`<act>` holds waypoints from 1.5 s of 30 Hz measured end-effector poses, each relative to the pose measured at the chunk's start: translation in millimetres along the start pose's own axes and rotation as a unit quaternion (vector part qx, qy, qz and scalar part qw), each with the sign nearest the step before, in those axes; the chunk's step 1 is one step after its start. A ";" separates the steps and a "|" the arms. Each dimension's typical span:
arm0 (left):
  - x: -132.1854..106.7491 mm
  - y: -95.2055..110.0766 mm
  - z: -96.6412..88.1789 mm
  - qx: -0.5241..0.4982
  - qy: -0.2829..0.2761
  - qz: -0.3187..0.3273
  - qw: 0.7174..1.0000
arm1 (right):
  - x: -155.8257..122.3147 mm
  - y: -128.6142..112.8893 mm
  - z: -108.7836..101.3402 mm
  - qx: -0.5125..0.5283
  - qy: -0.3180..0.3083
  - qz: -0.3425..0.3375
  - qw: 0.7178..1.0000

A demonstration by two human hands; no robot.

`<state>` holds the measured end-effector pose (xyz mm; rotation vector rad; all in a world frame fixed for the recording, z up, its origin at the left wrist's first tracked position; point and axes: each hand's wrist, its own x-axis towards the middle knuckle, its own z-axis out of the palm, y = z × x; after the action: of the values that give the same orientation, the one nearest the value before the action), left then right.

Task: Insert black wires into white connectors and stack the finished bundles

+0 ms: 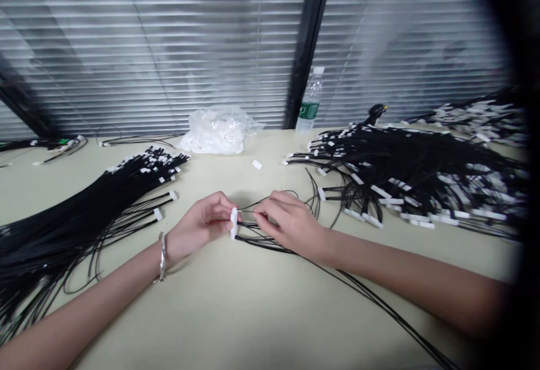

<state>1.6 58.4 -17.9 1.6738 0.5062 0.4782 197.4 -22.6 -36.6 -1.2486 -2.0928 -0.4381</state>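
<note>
Left of the slim white plastic connector (233, 225), a thick bundle of black white-ended wires (76, 207) lies on the pale tabletop (202, 314). The left hand (206, 221) pinches the connector between nearly closed fingers. Several thin black wires (259, 243) already enter its lower part; the upper part seems unfinished. Just right, the right hand's (291, 221) fingers, almost together, pinch a fine strand (246, 211); whether it is seated, I cannot tell.

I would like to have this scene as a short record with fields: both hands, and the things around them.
Left hand: holds white plug
Right hand: appears to pinch thin wire near plug
Left wrist: bracelet
Table, left: bundle of black wires
Table, right: pile of black wires
Table, back: plastic bag, bottle with green label
</note>
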 end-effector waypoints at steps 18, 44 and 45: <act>-1.3 1.6 2.7 0.027 0.013 0.009 1.000 | 0.2 1.5 -1.9 -0.037 -0.019 -0.045 0.998; -1.7 0.4 8.3 0.049 0.035 0.030 0.998 | 1.7 0.7 0.5 -0.053 -0.019 -0.073 0.996; -1.7 0.1 8.2 0.050 0.036 0.031 0.998 | 1.9 0.5 0.4 -0.053 -0.018 -0.072 0.996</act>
<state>4.9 50.8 -19.1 1.7776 0.5406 0.5673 197.0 -20.9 -35.7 -1.1762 -2.2246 -0.6036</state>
